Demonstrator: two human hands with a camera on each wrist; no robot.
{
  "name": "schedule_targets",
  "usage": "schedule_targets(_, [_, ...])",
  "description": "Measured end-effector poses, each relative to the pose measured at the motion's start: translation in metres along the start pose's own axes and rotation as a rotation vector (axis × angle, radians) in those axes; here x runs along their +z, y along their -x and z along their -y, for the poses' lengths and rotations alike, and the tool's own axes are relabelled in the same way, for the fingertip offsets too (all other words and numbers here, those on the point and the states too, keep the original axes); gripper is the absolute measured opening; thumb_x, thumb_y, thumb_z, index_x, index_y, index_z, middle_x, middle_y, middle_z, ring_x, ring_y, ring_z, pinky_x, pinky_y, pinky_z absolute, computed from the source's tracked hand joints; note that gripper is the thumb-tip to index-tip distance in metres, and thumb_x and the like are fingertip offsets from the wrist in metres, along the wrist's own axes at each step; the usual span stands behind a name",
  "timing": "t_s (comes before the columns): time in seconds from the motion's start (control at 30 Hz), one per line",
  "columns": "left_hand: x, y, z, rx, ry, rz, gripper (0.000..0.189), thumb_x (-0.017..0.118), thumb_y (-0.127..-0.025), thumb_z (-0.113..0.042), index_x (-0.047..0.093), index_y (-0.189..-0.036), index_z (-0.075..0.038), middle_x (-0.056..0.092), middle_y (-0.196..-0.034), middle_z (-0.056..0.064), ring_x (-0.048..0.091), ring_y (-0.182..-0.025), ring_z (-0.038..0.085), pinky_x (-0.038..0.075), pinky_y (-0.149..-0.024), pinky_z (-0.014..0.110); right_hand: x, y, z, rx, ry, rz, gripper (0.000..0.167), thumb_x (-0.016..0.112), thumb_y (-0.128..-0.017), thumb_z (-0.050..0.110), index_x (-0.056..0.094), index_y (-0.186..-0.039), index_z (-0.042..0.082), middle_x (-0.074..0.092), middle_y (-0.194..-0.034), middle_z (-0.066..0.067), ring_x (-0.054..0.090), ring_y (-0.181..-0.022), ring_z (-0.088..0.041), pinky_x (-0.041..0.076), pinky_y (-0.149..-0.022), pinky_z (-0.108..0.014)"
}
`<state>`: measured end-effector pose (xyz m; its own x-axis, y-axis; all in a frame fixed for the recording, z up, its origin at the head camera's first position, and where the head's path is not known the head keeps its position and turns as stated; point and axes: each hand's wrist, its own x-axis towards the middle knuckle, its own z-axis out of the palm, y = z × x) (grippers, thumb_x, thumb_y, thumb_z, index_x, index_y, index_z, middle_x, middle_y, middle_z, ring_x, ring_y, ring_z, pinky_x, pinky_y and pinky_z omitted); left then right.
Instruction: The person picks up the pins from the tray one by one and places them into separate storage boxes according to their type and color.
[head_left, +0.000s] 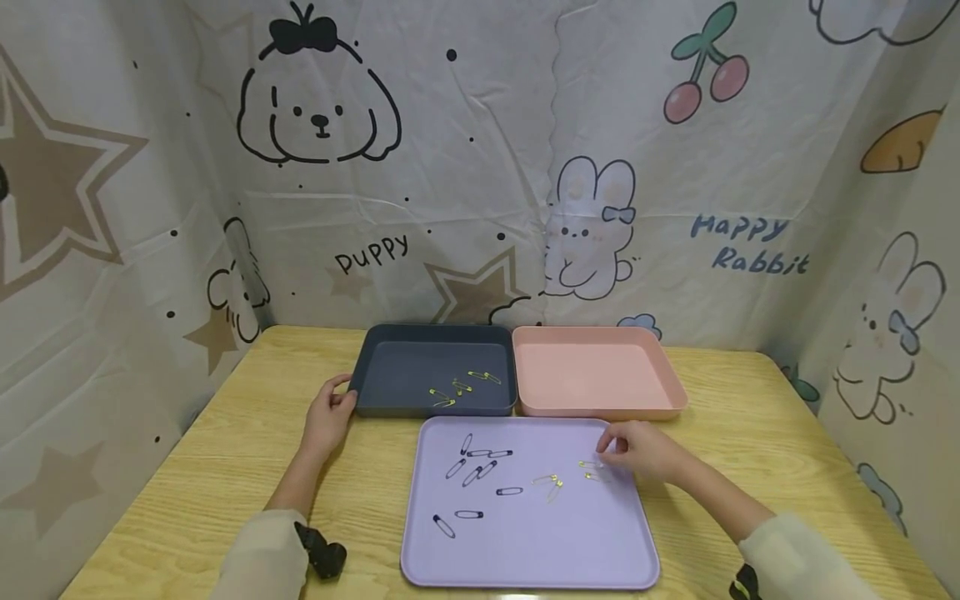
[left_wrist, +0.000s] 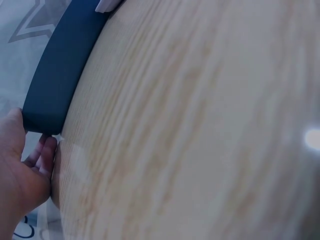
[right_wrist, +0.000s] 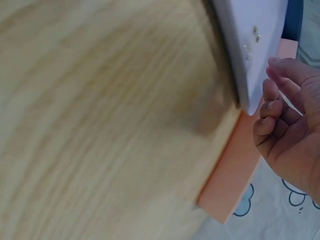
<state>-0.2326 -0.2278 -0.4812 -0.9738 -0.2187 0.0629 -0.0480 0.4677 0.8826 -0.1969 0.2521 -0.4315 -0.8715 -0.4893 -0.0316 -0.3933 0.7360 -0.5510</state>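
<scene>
A wooden table [head_left: 360, 508] bears a lilac tray [head_left: 525, 546] in front, with a dark blue tray [head_left: 420, 358] and a pink tray [head_left: 600, 367] side by side behind it. The left hand [head_left: 328, 414] touches the dark tray's left end, though I cannot tell if its fingers grip. The right hand [head_left: 639, 450], thumb and forefinger close together, hovers over the lilac tray; any pinch is unclear. Black safety pins [head_left: 509, 492] lie in that tray, yellow safety pins [head_left: 558, 483] there and in the dark one.
</scene>
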Motion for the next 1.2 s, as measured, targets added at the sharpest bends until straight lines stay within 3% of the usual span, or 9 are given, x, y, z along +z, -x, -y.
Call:
schedule_targets(0.27, [0.001, 0.0, -0.003, -0.007, -0.042, -0.03, 0.04, 0.047, -0.097, -0.022, 0.046, -0.135, -0.012, 0.059, -0.094, 0.013, 0.05, -0.074, 0.01, 0.04, -0.068, 0.024, 0.009, 0.007, -0.002, 0.0, 0.054, -0.022, 0.004, 0.069, -0.081, 0.015, 0.065, -0.082, 0.015, 0.048, -0.062, 0.007, 0.04, -0.056, 0.0, 0.036, -0.051, -0.019])
schedule_targets(0.57, [0.001, -0.002, -0.001, 0.004, -0.053, -0.027, 0.04, 0.047, -0.097, -0.023, 0.047, -0.135, -0.011, 0.059, -0.094, 0.012, 0.05, -0.075, 0.01, 0.04, -0.068, 0.025, 0.016, 0.005, 0.0, -0.021, 0.127, -0.054, 0.005, 0.07, -0.08, 0.016, 0.065, -0.082, 0.017, 0.052, -0.064, 0.01, 0.041, -0.059, 0.001, 0.036, -0.055, -0.019])
schedule_targets(1.0, [0.001, -0.002, -0.003, -0.007, -0.047, -0.017, 0.04, 0.046, -0.097, -0.023, 0.045, -0.136, -0.012, 0.059, -0.098, 0.014, 0.05, -0.076, 0.01, 0.04, -0.069, 0.025, 0.023, 0.004, -0.002, 0.014, 0.123, -0.082, 0.005, 0.067, -0.082, 0.017, 0.064, -0.079, 0.017, 0.05, -0.061, 0.011, 0.04, -0.056, 0.0, 0.036, -0.052, -0.019])
schedule_targets(1.2, [0.0, -0.001, -0.003, -0.005, -0.047, -0.014, 0.04, 0.046, -0.097, -0.024, 0.045, -0.136, -0.012, 0.059, -0.098, 0.014, 0.05, -0.076, 0.01, 0.04, -0.069, 0.025, 0.023, 0.005, -0.002, -0.009, 0.123, -0.098, 0.005, 0.066, -0.083, 0.017, 0.064, -0.08, 0.015, 0.049, -0.06, 0.011, 0.039, -0.055, 0.001, 0.035, -0.051, -0.019])
